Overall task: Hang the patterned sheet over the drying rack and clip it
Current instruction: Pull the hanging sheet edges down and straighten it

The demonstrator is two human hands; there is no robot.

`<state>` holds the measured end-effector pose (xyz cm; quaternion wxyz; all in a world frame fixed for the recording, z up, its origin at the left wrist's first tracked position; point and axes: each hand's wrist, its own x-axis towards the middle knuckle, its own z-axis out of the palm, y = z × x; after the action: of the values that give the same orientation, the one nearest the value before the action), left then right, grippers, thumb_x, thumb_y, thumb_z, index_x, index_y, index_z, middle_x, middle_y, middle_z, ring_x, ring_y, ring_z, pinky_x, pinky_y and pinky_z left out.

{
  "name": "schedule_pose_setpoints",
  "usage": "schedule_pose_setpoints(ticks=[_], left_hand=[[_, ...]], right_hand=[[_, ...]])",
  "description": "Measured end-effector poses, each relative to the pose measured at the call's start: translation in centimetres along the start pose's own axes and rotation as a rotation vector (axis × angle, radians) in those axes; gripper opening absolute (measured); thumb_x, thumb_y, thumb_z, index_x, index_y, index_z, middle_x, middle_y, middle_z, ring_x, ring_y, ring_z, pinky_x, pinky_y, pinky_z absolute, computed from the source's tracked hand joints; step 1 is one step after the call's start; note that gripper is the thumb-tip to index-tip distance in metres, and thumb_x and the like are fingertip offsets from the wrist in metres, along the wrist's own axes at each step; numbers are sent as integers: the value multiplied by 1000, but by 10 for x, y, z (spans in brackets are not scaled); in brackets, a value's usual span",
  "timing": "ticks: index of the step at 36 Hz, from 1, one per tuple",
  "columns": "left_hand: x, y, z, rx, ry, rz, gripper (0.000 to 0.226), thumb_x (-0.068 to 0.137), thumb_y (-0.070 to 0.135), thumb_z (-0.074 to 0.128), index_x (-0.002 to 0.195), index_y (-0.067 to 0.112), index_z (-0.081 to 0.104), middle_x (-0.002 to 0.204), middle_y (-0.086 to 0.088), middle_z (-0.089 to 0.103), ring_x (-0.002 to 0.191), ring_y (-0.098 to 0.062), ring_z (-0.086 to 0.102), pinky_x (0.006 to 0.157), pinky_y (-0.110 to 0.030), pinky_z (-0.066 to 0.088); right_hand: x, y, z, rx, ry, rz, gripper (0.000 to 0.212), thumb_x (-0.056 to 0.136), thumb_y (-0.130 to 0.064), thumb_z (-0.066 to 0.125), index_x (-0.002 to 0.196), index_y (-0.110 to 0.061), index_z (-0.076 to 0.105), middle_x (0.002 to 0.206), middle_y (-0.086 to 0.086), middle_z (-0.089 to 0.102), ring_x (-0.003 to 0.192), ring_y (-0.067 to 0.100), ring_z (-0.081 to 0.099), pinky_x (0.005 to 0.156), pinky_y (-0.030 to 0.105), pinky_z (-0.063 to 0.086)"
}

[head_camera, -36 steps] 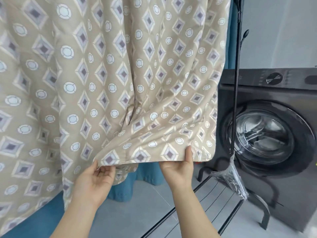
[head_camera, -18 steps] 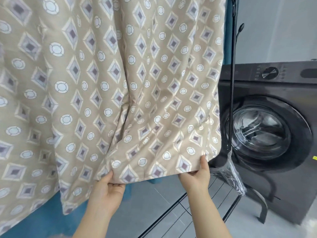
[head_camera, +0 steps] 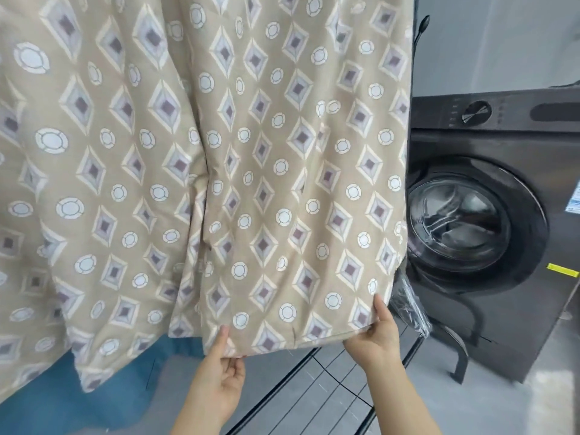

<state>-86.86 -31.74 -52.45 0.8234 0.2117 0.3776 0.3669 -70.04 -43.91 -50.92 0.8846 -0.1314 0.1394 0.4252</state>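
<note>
Patterned sheet (head_camera: 251, 183) hem pinched by left hand (head_camera: 224, 368), right hand (head_camera: 375, 332)

Views: just one, from the person's head.
Faces: forward and a bit down.
Near: very close to the hanging sheet (head_camera: 251, 171), which fills most of the view.
At 3 o'clock: washing machine (head_camera: 489, 233).
At 6 o'clock: two arms reach in.

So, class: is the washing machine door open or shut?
Shut. The round door sits flush in the front of the washing machine, its dark ring unbroken, with the drum showing only through the glass.
</note>
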Motion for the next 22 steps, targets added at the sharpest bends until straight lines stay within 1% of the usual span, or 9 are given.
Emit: schedule_pose_setpoints(ticks=[3, 6, 9, 11, 13, 15, 17, 20, 22], left_hand=[[7, -16, 3, 24, -3, -37, 5, 88, 20, 59, 85, 17, 58, 59, 3, 69, 76, -8, 53, 66, -18, 38], [17, -31, 4, 71, 11, -54, 5, 89, 19, 59, 87, 16, 56, 86, -1, 63, 78, -9, 52, 78, -20, 39], [28, -46, 5, 122, 50, -65, 9, 87, 18, 61, 86, 14, 54, 89, -2, 58, 75, -10, 50, 67, -19, 40], [34, -55, 8, 146, 82, -66, 11, 86, 17, 63, 85, 12, 53, 86, -3, 58, 72, -11, 49, 56, -16, 45], [36, -62, 11, 155, 105, -67, 12, 85, 17, 64, 83, 12, 54, 81, -2, 55, 67, -10, 45, 49, -13, 44], [37, -69, 13, 137, 114, -68, 14, 84, 19, 65, 79, 13, 53, 76, -1, 50, 64, -10, 39, 49, -12, 43], [37, -74, 15, 128, 122, -62, 16, 84, 21, 65, 77, 13, 53, 73, 0, 47, 62, -11, 36, 42, -11, 43], [35, -77, 19, 137, 111, -59, 14, 84, 19, 65, 79, 11, 54, 75, 0, 52, 64, -10, 40, 57, -16, 38], [34, -76, 23, 154, 103, -60, 12, 84, 18, 66, 81, 11, 56, 78, 1, 56, 67, -9, 46, 63, -16, 38]], right_hand=[[4, -10, -7, -41, 33, -51, 32, 89, -30, 56, 116, -13, 62, 108, 12, 68, 101, 29, 62, 94, 50, 44], [8, -22, -15, -80, 47, -87, 33, 91, -28, 56, 119, -14, 62, 96, 11, 72, 101, 27, 62, 98, 48, 44], [13, -31, -21, -120, 41, -90, 38, 85, -23, 64, 121, -12, 61, 89, 11, 74, 97, 25, 63, 92, 45, 45], [17, -34, -29, -111, -9, -93, 77, 50, -12, 88, 122, -9, 60, 105, 12, 71, 105, 25, 62, 97, 42, 45], [21, -35, -38, -90, -102, -79, 111, 17, -7, 96, 122, -7, 60, 117, 12, 67, 114, 26, 60, 104, 42, 42], [22, -32, -45, -112, -190, -44, 107, 17, -7, 96, 119, -6, 63, 121, 11, 65, 115, 27, 60, 101, 45, 45], [22, -27, -48, -150, -215, -9, 87, 19, -9, 97, 103, -4, 73, 116, 14, 67, 110, 31, 62, 92, 51, 49], [23, -24, -47, -192, -217, -1, 73, 16, -10, 96, 86, -2, 77, 108, 17, 70, 98, 33, 67, 81, 58, 49], [26, -24, -44, -199, -171, -23, 72, 25, -7, 95, 93, 0, 74, 102, 17, 71, 87, 30, 71, 76, 54, 53]])
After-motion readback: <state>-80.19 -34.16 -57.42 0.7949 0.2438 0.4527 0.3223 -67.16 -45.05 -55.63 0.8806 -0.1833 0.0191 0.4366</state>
